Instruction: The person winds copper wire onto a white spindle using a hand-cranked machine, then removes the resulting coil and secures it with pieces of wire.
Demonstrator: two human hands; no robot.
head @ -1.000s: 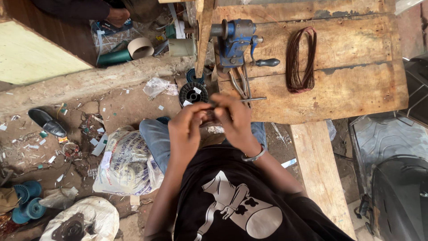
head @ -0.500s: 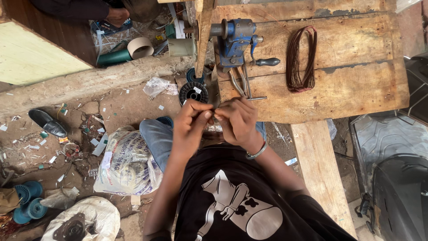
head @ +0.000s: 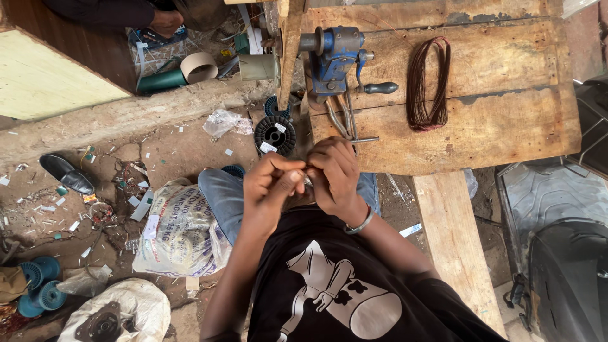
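I pinch something small between left hand (head: 269, 183) and right hand (head: 335, 174) beside the workbench (head: 506, 126); steady, close fingertips serve best.

A small pale piece (head: 306, 182), mostly hidden, is pinched between both hands' fingertips (head: 296, 177) above the lap.

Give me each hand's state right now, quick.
Left hand: fingers pinched shut on something small, too small to identify.
Right hand: curled closed against the left, gripping the same hidden small item.
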